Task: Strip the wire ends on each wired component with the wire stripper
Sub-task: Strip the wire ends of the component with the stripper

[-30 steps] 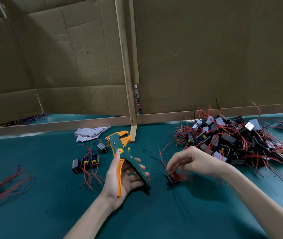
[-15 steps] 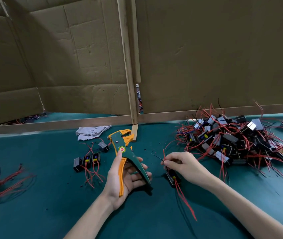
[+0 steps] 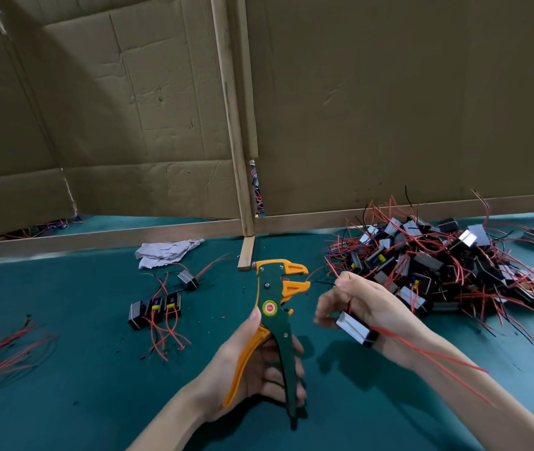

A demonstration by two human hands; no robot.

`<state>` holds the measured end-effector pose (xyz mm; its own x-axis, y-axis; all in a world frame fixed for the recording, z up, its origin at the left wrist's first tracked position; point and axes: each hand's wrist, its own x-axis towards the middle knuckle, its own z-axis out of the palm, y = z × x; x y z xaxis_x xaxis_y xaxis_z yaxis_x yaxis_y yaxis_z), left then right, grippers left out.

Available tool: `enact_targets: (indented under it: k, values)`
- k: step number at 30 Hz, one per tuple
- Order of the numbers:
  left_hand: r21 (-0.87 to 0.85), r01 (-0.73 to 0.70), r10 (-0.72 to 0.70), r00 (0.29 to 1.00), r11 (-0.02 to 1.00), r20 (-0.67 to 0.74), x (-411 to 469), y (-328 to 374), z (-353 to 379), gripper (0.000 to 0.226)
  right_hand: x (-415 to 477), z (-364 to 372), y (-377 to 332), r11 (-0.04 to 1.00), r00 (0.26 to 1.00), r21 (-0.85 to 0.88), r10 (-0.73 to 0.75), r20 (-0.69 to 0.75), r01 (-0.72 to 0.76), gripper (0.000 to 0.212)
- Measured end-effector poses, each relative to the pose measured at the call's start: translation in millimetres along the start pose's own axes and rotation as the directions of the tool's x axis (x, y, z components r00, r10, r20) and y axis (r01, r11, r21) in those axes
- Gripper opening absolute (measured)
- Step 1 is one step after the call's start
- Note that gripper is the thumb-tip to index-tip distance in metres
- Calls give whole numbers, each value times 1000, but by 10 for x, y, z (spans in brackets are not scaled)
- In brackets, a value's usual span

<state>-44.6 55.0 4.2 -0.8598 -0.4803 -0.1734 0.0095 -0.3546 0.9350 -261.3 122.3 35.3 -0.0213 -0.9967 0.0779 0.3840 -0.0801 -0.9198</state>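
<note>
My left hand point(image 3: 252, 369) grips the green and orange wire stripper point(image 3: 275, 307) by its handles, jaws pointing up and apart. My right hand point(image 3: 360, 304) pinches the thin wires of a small black and silver component point(image 3: 355, 328), which hangs below the fingers. A black wire end points from my fingers toward the stripper's jaws, just short of them. Long red wires point(image 3: 431, 359) trail from the component over my right forearm.
A big pile of wired components point(image 3: 448, 265) lies at the right. A few components point(image 3: 155, 309) lie left of centre, another point(image 3: 187, 278) behind them. Red wire bundles point(image 3: 2, 353) at far left. Crumpled cloth point(image 3: 164, 250) and cardboard walls point(image 3: 389, 109) stand behind.
My right hand lifted the component off the green mat and brought its wire end up toward the stripper's jaws. My left hand raised and turned the stripper more upright.
</note>
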Motion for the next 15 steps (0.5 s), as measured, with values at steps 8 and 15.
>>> enact_targets:
  k: [8,15]
  values:
    - [20,84,-85,996,996,24,64,-133,-106,78,-37,77,17,998,998,46,39,41,-41,24]
    - [-25,85,-86,993,996,-84,136,-147,-123,65,-48,106,6,997,998,67,37,58,-41,24]
